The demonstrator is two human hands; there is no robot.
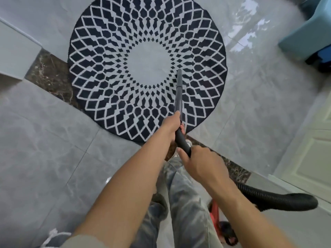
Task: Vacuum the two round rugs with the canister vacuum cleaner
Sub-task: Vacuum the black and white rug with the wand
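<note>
A round rug (111, 72) with a dark blue and white diamond pattern and a plain white centre lies on the tiled floor ahead of me. The grey vacuum wand (178, 93) slants down onto it, its tip resting just right of the white centre. My left hand (171, 125) grips the wand where it meets the black handle. My right hand (198, 164) grips the black handle lower down. The black ribbed hose (279, 199) curves off to my right. A red part of the canister (215, 217) shows beside my leg. Only one rug is in view.
A light blue box-shaped object (308, 34) stands at the upper right. A white panelled door (308, 158) is at the right edge, and a white ledge (16, 52) at the left. A dark marble strip (48, 76) crosses the grey floor tiles under the rug.
</note>
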